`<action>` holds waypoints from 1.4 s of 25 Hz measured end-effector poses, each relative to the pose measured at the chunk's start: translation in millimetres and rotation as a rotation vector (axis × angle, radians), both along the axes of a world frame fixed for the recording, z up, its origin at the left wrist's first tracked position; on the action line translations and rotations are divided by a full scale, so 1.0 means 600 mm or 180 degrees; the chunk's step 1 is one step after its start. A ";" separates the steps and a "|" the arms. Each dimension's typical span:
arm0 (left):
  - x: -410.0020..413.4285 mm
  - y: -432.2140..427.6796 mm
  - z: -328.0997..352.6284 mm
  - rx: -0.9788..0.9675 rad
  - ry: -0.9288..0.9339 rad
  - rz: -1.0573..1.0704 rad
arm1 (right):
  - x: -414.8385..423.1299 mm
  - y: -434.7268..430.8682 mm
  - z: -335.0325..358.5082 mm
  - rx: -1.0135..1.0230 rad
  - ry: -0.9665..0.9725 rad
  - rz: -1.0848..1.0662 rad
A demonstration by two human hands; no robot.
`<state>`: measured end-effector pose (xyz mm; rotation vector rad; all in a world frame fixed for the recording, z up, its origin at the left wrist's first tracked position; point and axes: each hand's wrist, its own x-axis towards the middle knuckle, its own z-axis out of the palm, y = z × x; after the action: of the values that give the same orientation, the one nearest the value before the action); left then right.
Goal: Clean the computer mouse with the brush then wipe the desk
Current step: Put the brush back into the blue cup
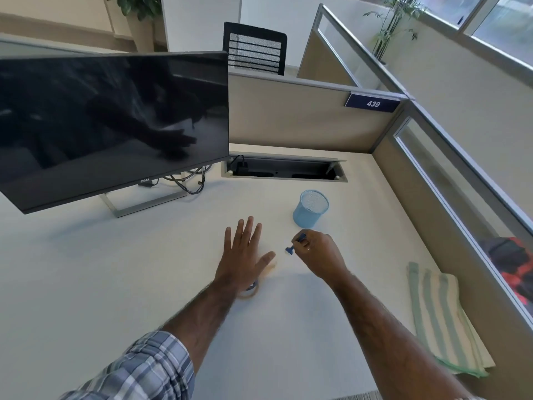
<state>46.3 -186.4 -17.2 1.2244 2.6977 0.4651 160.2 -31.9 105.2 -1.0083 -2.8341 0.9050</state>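
Pinching slim blue brush (294, 245), right grip (320, 252); left grip (242, 255) flat, splayed, perhaps over rounded mouse (250, 290).

Bright daylight from right windows (496, 21), glossy monitor (115, 125) reflections, wide-angle edge distortion

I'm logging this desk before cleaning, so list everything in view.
Desk: one, white, underneath everything.
Monitor: one, black, desk's left rear.
Cable box: one, grey, recessed at rear.
Mesh cup: one, light blue, beyond right hand.
Brush: one, blue, in right hand.
Cloth: one, green-white striped, desk's right edge.
Hidden item: one, tan, under left hand; unidentifiable.
Chair: one, black, behind partition.
Plants: two, green, background.
Sign: one, blue, on partition.
Bag: one, red-black, behind right glass.
Left hand: one, open, over desk.
Right hand: one, pinching brush.
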 end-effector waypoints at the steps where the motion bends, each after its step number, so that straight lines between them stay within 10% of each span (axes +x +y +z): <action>1: 0.005 0.018 0.002 -0.0032 0.0015 -0.0023 | 0.002 0.012 0.002 0.0016 0.0035 -0.0032; 35: 0.063 0.290 -0.070 -0.0513 0.0144 0.0552 | -0.181 0.326 -0.067 0.1026 0.0139 0.0772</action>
<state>84.2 -12.3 -59.3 0.9763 2.8285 0.2361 51.6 163.9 64.7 -0.6124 -2.9740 0.4444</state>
